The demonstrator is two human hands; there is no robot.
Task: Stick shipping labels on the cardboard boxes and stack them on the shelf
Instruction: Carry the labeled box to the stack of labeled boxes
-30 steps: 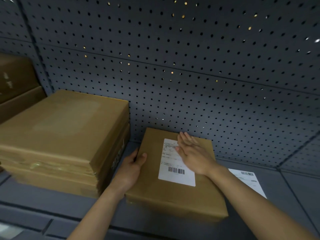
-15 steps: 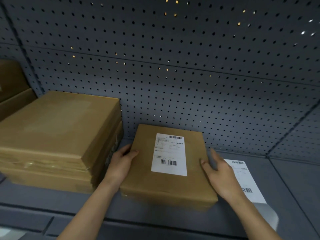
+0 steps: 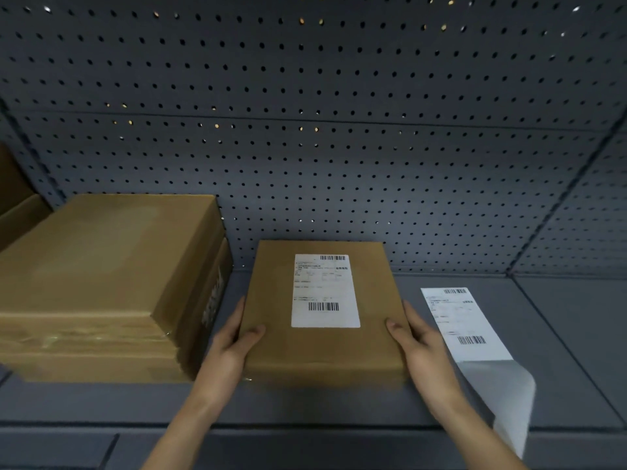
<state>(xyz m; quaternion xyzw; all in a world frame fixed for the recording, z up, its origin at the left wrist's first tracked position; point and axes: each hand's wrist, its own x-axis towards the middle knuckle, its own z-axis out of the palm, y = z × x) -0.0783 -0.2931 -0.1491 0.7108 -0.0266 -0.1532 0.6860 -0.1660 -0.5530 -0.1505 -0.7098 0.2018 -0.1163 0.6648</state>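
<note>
**Labelled box held at both sides, ready to lift**

The small cardboard box (image 3: 322, 354) lies flat on the grey shelf (image 3: 559, 334), its far end close to the pegboard back panel (image 3: 339, 147). A white shipping label (image 3: 324, 290) sits flat on its top, barcode end nearest the person, so the sticking looks done for this one.

The left hand (image 3: 234, 347) grips the box's left edge, thumb hooked over the top and fingers down the side. The right hand (image 3: 420, 344) mirrors it on the right edge. A hold on opposite sides like this would keep the box level and leave the label untouched, which suits lifting or sliding it, not more pressing.

Just to the left stands a stack of larger cardboard boxes (image 3: 101, 259), the likely place for it to go. To the right a loose label sheet (image 3: 464, 320) lies on the shelf, apart from the box, its near end curling over the front lip, probably kept within reach for another box.
</note>
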